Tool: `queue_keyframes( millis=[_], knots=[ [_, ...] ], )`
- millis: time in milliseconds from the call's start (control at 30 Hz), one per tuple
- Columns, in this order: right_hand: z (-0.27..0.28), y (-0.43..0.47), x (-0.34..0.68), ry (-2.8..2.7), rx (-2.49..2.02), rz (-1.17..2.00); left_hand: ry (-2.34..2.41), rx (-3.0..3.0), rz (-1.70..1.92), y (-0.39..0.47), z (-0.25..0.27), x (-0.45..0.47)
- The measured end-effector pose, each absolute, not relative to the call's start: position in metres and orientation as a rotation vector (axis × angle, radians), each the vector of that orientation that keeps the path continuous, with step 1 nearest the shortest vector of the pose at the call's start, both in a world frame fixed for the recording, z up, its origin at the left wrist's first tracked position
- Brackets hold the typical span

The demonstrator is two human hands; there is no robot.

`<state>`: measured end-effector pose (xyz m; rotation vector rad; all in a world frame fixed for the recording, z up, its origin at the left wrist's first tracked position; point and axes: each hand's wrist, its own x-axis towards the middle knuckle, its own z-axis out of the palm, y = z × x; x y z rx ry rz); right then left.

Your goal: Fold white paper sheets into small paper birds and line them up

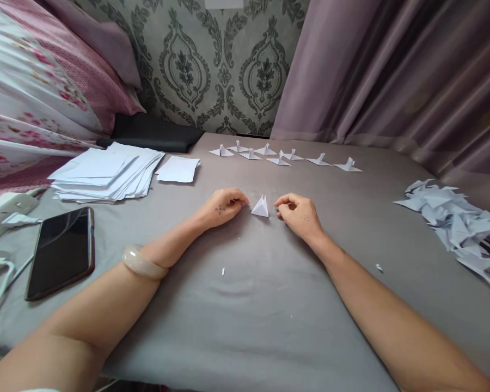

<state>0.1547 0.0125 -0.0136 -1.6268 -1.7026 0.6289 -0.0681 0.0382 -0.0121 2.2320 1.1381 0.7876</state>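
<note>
A small folded white paper piece [260,207] with upright points stands on the grey cloth between my hands. Just left of it, my left hand [224,208] is curled closed, fingertips pointing at the paper but apart from it. On the other side, my right hand [300,214] has its thumb and fingers drawn together, a short gap from the paper. I see nothing in either hand. Beyond them, several folded paper cranes [320,159] stand in loose rows near the back of the surface.
At the left lie a large stack of white paper [102,174], smaller paper squares [178,169], a phone [61,250] and a power strip [8,213]. A heap of folded papers [457,218] lies at the right. Paper scraps [223,271] dot the grey cloth [245,326].
</note>
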Motion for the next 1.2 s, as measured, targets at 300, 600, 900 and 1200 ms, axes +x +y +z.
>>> queue_keyframes(
  millis=[300,600,900,1200],
  knots=[
    [-0.012,0.005,0.143,-1.749,-1.563,0.641,1.033,2.248,0.825,0.03,-0.008,-0.061],
    [-0.014,-0.001,0.141,-2.008,-1.538,0.425,0.975,2.321,0.733,0.021,-0.001,-0.058],
    [-0.013,-0.005,0.137,-2.014,-1.547,0.314,0.979,2.395,0.928,0.02,-0.005,-0.054],
    [-0.01,-0.005,0.139,-2.2,-1.535,0.37,0.987,2.417,0.705,0.027,-0.012,-0.048]
  ],
)
